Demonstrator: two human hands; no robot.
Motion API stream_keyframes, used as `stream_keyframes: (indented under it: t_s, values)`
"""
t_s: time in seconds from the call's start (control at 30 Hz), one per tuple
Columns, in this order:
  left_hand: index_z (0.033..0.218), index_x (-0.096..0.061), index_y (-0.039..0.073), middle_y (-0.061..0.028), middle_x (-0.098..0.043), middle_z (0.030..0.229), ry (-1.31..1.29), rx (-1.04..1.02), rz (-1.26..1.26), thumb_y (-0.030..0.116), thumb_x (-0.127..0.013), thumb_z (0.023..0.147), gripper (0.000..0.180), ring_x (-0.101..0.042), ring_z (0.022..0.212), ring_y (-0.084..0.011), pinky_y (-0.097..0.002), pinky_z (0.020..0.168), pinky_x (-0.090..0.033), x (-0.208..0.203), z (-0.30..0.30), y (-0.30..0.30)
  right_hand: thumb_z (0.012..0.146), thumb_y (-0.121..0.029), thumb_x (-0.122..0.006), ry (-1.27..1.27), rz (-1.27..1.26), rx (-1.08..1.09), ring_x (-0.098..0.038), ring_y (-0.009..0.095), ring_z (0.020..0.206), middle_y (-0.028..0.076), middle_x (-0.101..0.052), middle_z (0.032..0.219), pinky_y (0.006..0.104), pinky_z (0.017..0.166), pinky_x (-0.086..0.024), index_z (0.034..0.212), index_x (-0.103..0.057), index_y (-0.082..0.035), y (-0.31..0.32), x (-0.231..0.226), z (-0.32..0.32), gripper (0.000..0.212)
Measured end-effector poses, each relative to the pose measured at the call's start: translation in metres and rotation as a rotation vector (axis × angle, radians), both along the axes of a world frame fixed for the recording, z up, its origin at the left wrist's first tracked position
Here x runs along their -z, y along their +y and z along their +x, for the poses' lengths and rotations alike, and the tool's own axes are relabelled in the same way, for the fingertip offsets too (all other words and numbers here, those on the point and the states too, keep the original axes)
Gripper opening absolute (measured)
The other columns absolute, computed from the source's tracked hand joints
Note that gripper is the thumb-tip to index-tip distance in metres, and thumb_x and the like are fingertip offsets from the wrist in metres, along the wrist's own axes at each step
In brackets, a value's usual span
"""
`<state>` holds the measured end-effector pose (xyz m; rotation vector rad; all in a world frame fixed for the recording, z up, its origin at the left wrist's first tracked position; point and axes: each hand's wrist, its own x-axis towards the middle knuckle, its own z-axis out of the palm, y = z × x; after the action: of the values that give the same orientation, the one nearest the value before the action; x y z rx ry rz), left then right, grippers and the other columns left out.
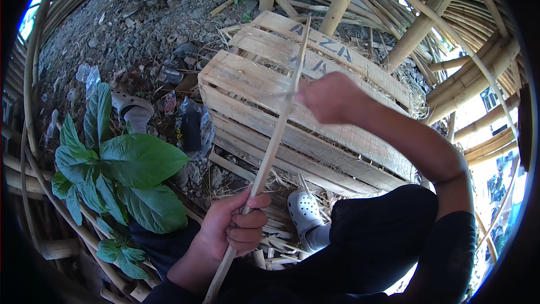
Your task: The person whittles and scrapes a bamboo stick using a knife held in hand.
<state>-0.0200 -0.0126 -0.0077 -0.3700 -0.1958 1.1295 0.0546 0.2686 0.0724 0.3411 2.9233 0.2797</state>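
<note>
A long, pale bamboo strip [272, 146] runs diagonally from the lower edge up over a slatted wooden crate [247, 93]. My left hand [239, 225] is wrapped round its lower part, in front of my lap. Higher up, my right hand [332, 98] is closed in a fist beside the strip, above the crate's top. A thin, greyish blade [274, 95] juts out on the left side of the strip, level with that fist. Its handle is hidden in my fingers, and motion smears both hand and blade.
A leafy green plant [135, 160] grows at the left. Rubble and plastic litter [194, 126] cover the ground behind it. Bamboo poles [341, 3] and a woven bamboo wall surround the spot. My light clog [304, 212] rests below the crate, among wood shavings.
</note>
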Motion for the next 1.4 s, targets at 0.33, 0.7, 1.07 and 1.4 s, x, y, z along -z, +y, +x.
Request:
stream_keyframes:
  t_s: [0.33,0.7,1.07,1.4]
  values:
    - [0.084,-0.04,0.012,0.0081,-0.026,0.052,-0.023,-0.023,-0.026,0.034,-0.03,0.103,0.031,-0.02,0.035,0.0005,-0.0166,0.028,-0.016,-0.006,0.004,0.005,0.096,-0.026,-0.042,-0.052,-0.013,-0.133,-0.061,0.034,0.056,0.012,-0.058,0.059,0.0453,0.056,-0.048,0.091,-0.053,-0.004,0.001,0.004,0.001,0.025]
    - [0.086,-0.041,0.012,0.0082,-0.025,0.052,-0.037,-0.035,-0.024,0.034,-0.03,0.103,0.03,-0.021,0.035,0.0,-0.0168,0.028,-0.016,-0.006,0.0,0.009,0.098,-0.027,-0.038,0.035,-0.057,-0.145,-0.064,0.033,0.069,0.015,-0.062,0.069,0.0453,0.068,-0.049,0.098,-0.053,-0.002,0.016,0.001,0.006,0.03]
    - [0.086,-0.042,0.013,0.0066,-0.029,0.053,-0.076,-0.03,0.013,0.036,-0.032,0.102,0.03,-0.021,0.036,-0.0012,-0.0171,0.028,-0.017,-0.002,-0.002,0.004,0.097,-0.03,-0.04,-0.013,-0.001,-0.137,-0.058,0.034,0.053,0.012,-0.056,0.057,0.0441,0.054,-0.047,0.089,-0.049,-0.004,0.007,0.005,0.0,0.029]
    - [0.086,-0.041,0.013,0.0068,-0.029,0.054,-0.087,-0.006,0.024,0.036,-0.032,0.102,0.03,-0.021,0.036,-0.0005,-0.0169,0.028,-0.017,-0.001,-0.001,0.005,0.097,-0.029,-0.041,0.062,-0.031,-0.181,-0.055,0.033,0.049,0.01,-0.052,0.054,0.0451,0.053,-0.046,0.089,-0.049,-0.003,0.038,0.016,0.006,0.028]
